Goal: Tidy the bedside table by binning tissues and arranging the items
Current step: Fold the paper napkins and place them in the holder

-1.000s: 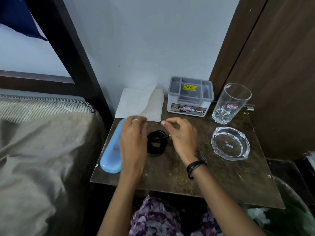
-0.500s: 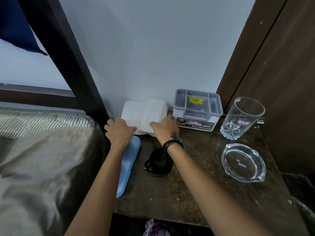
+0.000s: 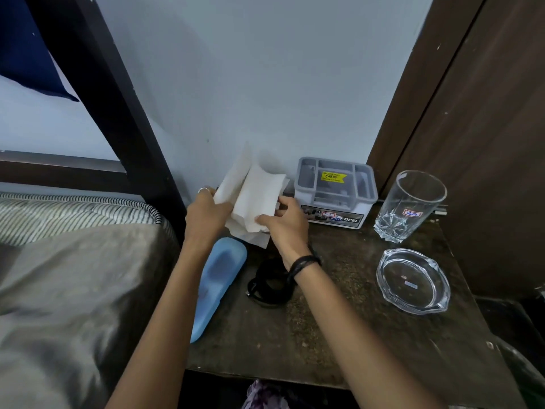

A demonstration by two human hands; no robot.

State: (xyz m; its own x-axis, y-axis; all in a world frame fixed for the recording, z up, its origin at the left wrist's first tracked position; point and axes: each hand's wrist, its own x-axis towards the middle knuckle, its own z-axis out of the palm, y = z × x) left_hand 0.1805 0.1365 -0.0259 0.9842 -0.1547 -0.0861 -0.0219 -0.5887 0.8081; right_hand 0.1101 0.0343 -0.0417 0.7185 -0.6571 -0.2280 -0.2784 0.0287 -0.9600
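Looking down over a dark, scuffed bedside table [image 3: 339, 335], two bare forearms reaching away from the near edge toward the far wall.

Nearest on the left: a long pale blue case [image 3: 218, 284] along the table's left edge, beside a grey-covered bed [image 3: 73, 276]. Just right of it, a coiled black cable [image 3: 271, 286], partly under the right wrist. On the right, well apart from the hands, a clear glass ashtray [image 3: 413, 280].

Further back, both hands closed on a bundle of white tissues [image 3: 253, 199]. Left hand [image 3: 206, 216], ring on one finger, gripping the left side of the sheets; right hand [image 3: 284, 219] pinching the right and lower side, thumb on top. Half a second ago flat against the wall and table with the hands only touching them; now gathered, folded upward and lifted off the surface, lower corner possibly brushing the case, hard to tell.

Farthest back, against the wall: a grey compartment organiser [image 3: 336, 193] with a yellow price sticker, and right of it an upright empty drinking glass [image 3: 410, 206].

Probable meaning: tissues picked up, binning next; what may be a bin liner [image 3: 528, 376] at the near right corner. Arranging of the remaining items apparently yet to finish.
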